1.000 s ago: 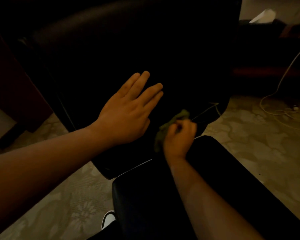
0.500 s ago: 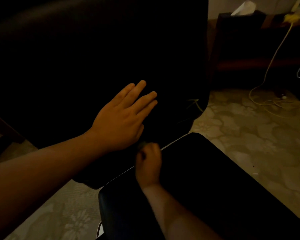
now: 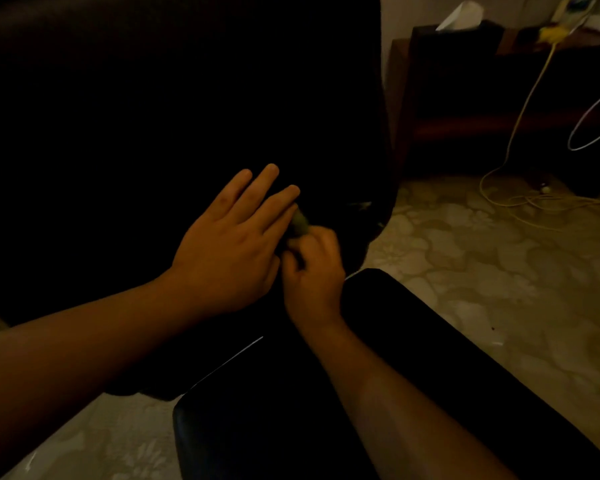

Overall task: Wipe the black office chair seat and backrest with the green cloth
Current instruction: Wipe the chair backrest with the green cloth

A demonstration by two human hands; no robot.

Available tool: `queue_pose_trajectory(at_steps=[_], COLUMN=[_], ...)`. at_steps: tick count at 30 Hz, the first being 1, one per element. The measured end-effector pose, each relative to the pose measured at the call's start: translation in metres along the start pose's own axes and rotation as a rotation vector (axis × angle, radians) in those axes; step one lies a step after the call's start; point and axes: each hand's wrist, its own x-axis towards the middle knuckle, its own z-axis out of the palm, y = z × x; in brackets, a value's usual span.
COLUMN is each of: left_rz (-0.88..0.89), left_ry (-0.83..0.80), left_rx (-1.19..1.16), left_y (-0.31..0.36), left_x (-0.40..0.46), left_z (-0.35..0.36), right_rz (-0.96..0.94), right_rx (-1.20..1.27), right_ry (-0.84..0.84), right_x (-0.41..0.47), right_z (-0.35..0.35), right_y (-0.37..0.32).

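The black chair backrest (image 3: 174, 109) fills the upper left, very dark. My left hand (image 3: 232, 247) lies flat on its lower part with fingers straight. Just right of it, my right hand (image 3: 312, 271) grips the green cloth (image 3: 299, 223), of which only a small bunched bit shows above the knuckles, touching the left hand's little finger. The hand holds the cloth against the bottom of the backrest. The black seat (image 3: 413, 341) stretches from below the hands to the lower right, with my right forearm lying over it.
Pale patterned floor (image 3: 482, 254) lies right of the chair. Yellow and white cables (image 3: 520, 199) trail across it. A dark low table (image 3: 499, 81) with papers stands at the back right against the wall.
My right hand with the cloth swept left along the backrest's bottom edge, dipped low, then rose beside the left hand. The view shifted, so the chair sits further left.
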Motion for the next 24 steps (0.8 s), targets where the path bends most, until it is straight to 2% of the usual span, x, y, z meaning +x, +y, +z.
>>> queue_pose_trajectory(at_steps=[2,7,9,11,12,14,16,19,21,22,24], left_rz=[-0.015,0.013,0.017,0.018,0.018,0.019,0.021,0.013,0.012,0.014,0.019], left_ry=[-0.022,-0.051,-0.043,-0.037,-0.042,-0.051,-0.051,-0.056,-0.064,-0.064,-0.065], left_rx=[0.032,0.083,0.081,0.073,0.073,0.082,0.081,0.09,0.096,0.093,0.078], left_y=[0.003,0.002,0.001,0.001,0.0,-0.002,-0.002,0.0,0.001,0.001,0.001], left_x=[0.005,0.007,0.008,0.008,0.006,0.005,0.005,0.006,0.007,0.008,0.008], left_z=[0.003,0.008,0.01,0.011,0.012,0.013,0.013,0.013,0.013,0.013,0.012], right_rz=[-0.051,0.325,0.537,0.855,0.996,1.16,1.12,0.686,0.507,0.48,0.549], right_rx=[0.001,0.035,0.077,0.221,0.306,0.474,0.394,0.129,0.102,0.088,0.161], right_ry=[-0.011,0.365,0.515,0.656,0.676,0.639,0.558,0.388,0.317,0.323,0.42], right_x=[0.018,0.079,0.083,0.084,0.084,0.085,0.08,0.07,0.071,0.074,0.08], right_z=[-0.005,-0.033,-0.029,-0.024,-0.024,-0.022,-0.02,-0.019,-0.02,-0.021,-0.022], right_y=[0.006,0.041,0.052,0.062,0.065,0.066,0.053,0.022,0.014,0.015,0.021])
